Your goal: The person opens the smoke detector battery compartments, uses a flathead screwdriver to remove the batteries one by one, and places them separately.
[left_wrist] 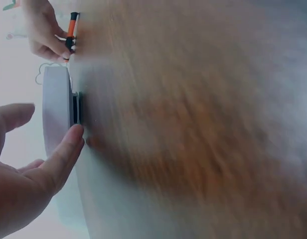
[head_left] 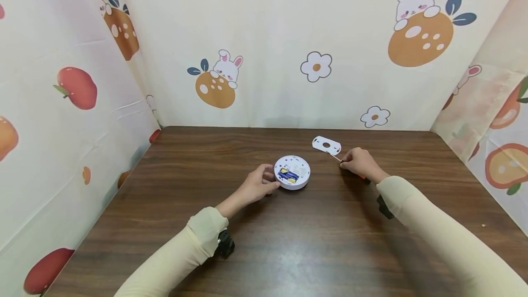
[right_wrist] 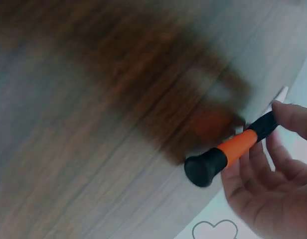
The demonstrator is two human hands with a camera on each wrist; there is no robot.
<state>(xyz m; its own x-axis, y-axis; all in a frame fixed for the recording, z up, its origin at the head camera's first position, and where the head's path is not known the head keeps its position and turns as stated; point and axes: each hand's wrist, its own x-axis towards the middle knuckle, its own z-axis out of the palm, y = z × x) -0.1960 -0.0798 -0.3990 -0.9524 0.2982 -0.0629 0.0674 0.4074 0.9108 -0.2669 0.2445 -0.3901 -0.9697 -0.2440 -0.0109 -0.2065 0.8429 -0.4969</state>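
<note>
The head camera looks forward and down from above the person's arms, taking in the whole brown table [head_left: 288,242] and the printed curtain walls behind and beside it. The left wrist camera sits low and close, looking along the tabletop past the left hand [left_wrist: 29,174] at the round white device [left_wrist: 56,114]. The right wrist camera looks closely at the right hand [right_wrist: 278,184] and its orange-handled screwdriver [right_wrist: 228,152]. All three views share the table; the left wrist view also catches the right hand.
</note>
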